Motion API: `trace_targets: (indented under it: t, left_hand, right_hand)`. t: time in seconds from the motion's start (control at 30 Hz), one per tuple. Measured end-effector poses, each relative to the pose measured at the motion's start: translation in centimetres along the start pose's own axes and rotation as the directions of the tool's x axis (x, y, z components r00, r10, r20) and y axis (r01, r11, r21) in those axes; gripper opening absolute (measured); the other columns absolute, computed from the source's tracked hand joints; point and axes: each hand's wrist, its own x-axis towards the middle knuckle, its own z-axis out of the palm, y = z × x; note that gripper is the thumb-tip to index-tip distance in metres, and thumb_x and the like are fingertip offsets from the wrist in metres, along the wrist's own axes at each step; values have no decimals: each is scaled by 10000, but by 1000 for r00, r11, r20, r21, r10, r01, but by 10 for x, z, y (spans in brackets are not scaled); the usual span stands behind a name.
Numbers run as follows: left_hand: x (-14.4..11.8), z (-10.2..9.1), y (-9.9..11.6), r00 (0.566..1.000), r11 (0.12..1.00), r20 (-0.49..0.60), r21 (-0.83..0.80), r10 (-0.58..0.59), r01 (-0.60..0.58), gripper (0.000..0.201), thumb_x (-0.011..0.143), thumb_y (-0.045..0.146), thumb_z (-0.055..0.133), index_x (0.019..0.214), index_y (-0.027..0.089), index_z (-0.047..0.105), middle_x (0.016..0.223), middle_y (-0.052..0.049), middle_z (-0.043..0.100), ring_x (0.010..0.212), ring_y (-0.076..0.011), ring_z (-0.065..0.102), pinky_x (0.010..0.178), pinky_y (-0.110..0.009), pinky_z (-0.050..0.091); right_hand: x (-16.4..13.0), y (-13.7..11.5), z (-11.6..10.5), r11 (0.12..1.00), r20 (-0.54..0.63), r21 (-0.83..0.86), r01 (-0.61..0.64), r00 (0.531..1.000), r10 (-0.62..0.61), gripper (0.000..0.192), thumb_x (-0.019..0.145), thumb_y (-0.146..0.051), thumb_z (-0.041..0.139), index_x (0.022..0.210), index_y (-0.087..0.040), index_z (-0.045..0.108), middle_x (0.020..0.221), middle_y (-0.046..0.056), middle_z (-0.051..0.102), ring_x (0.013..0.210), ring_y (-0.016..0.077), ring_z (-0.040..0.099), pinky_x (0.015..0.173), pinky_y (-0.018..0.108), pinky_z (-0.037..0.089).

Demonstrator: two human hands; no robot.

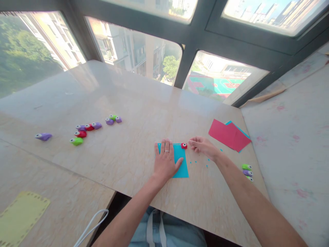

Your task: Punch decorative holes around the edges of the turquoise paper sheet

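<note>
A square of blue paper (pixel 182 168) lies on the marble-patterned surface. My left hand (pixel 166 159) rests flat on it, fingers stretched out and a ring on one finger. Along the paper's far edge runs a row of small punched holes. At its far right corner sits a small red craft punch (pixel 184 145) with a round eye-like button. Just right of the punch, apart from it, is my right hand (pixel 202 145), its thumb and fingers drawn together; whether something tiny is between them I cannot make out. Small blue paper bits (pixel 195 162) are scattered below this hand.
Red sheets (pixel 223 133) lie over blue paper at the right, with several green and purple punches (pixel 247 173) nearer me. More coloured punches (pixel 88 127) stand at the left. Yellow paper (pixel 24 216) with punched edges and a white cable (pixel 94 223) are at lower left. Windows border the back.
</note>
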Motion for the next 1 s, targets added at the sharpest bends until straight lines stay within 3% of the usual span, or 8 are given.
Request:
trace_targets:
  t: [0.23,0.5,0.73,1.0]
  left_hand:
    - [1,-4,2,1000,1000,17,-12,-11,11,824,922,628,256,1529,72,223,1597,-163,231,1515,-304,108,1240,-618,55]
    - [0,-4,3,999,1000,16,-4,-29,29,824,922,637,245,1522,72,245,1593,-172,238,1515,-300,123,1243,-605,48]
    - [-1,-1,9,998,998,6,9,-59,59,810,935,617,203,1509,50,271,1586,-178,252,1513,-312,126,1240,-607,65]
    - [-1,-3,9,998,998,3,15,-59,59,805,934,614,236,1509,52,274,1586,-175,255,1512,-302,138,1246,-593,81]
  right_hand:
    - [8,-21,11,990,51,-117,-80,995,86,422,652,-487,828,825,-130,685,850,105,714,605,91,544,502,193,395]
    - [8,-21,11,983,76,71,-167,984,162,383,572,-399,899,772,-141,698,863,106,737,696,128,643,641,226,527]
    - [3,-18,18,976,6,109,-187,982,187,312,653,-341,870,776,-130,675,834,103,735,668,115,653,647,216,551]
    - [1,-16,16,967,19,152,-207,978,206,293,670,-317,860,798,-130,674,854,108,736,697,125,677,668,219,575]
